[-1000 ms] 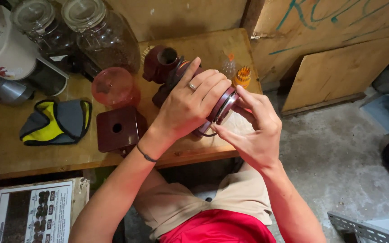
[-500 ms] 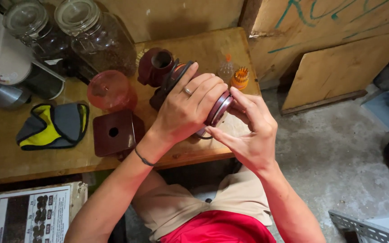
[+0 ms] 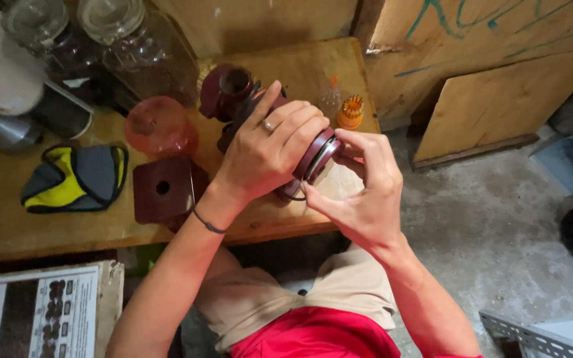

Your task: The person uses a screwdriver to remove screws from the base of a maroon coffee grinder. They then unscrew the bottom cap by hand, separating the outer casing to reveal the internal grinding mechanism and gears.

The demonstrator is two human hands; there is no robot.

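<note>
Left hand (image 3: pixel 270 156) and right hand (image 3: pixel 359 192) grip maroon cylinder (image 3: pixel 316 158).

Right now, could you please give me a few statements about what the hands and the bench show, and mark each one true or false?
1. The left hand wears a ring and grips a dark red round part. True.
2. The right hand rests flat on the floor. False: its fingers touch the part's end.
3. A yellow and grey pouch lies on the wooden bench. True.
4. The glass jars stand on the floor. False: they stand at the back of the bench.
5. A dark red square block with a hole lies on the bench. True.
</note>
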